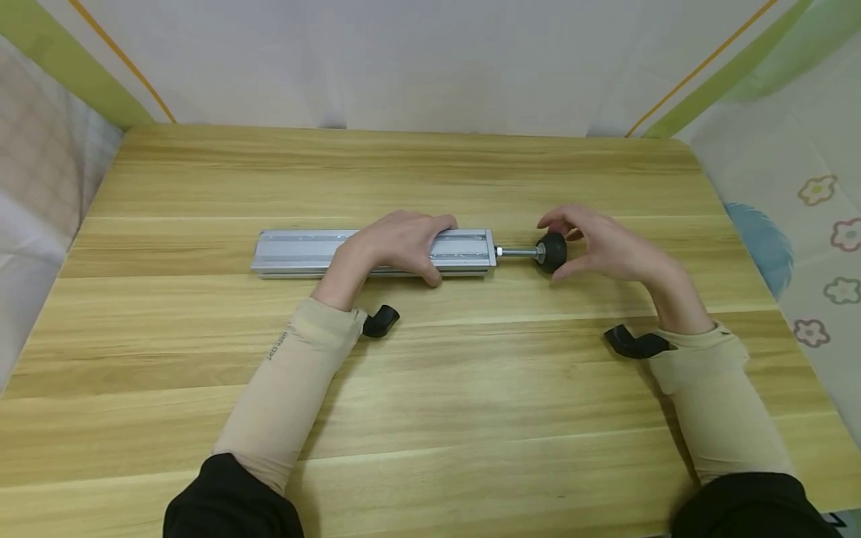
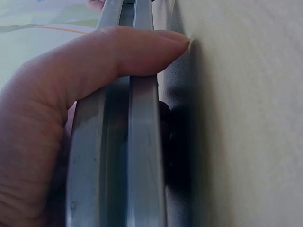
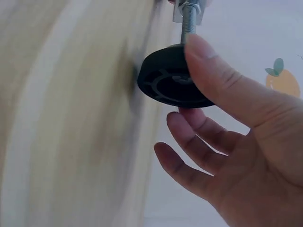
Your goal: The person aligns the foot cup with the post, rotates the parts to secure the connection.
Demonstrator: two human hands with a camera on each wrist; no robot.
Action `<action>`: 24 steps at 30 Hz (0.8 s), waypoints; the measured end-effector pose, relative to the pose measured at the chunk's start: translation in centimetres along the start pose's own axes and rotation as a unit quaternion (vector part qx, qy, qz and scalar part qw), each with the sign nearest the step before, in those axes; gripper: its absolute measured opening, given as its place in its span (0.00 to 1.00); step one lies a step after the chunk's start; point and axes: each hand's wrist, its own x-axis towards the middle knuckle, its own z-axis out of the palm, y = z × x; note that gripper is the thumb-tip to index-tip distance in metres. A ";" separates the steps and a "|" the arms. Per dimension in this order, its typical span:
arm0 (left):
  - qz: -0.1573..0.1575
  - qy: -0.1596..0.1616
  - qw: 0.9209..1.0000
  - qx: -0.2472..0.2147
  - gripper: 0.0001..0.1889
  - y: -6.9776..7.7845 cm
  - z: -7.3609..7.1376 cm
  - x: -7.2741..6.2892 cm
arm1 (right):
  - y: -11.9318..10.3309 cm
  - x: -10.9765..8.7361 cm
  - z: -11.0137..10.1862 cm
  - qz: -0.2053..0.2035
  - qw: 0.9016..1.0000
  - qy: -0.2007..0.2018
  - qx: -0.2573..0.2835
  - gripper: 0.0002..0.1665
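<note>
A silver aluminium profile (image 1: 296, 252) lies lengthwise on the wooden table. My left hand (image 1: 402, 243) grips it from above, thumb along the near side and fingers over the far side; the left wrist view shows the thumb (image 2: 137, 49) across its grooved face. From the profile's right end sticks out a threaded rod (image 1: 518, 252) with a nut, ending in a black round levelling foot (image 1: 553, 252). My right hand (image 1: 612, 243) curls round this foot, thumb at the near rim. In the right wrist view the foot's ribbed underside (image 3: 177, 87) shows, partly covered by the thumb.
The wooden table (image 1: 471, 388) spreads out around both hands. Black curved pieces (image 1: 381, 321) stick out at both wrists. White sheeting (image 1: 417, 67) hangs behind the table's back edge, and a flower-patterned cloth (image 1: 821, 246) is at the right.
</note>
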 end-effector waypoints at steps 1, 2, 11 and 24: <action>0.001 0.000 1.000 0.000 0.39 0.0 0.0 0.0 | 0.0 -0.1 -0.1 0.000 1.000 -0.003 -0.001 0.43; 0.000 0.000 1.000 -0.001 0.38 0.0 0.0 0.0 | 0.0 -0.2 -0.2 -0.001 1.000 -0.006 -0.003 0.41; 0.003 0.001 1.000 -0.002 0.38 0.1 0.0 0.1 | 0.2 -0.6 -0.8 0.012 0.999 -0.034 0.012 0.34; 0.001 -0.002 1.000 -0.003 0.39 0.1 -0.1 0.2 | 0.3 0.5 0.8 -0.010 1.000 -0.007 -0.020 0.50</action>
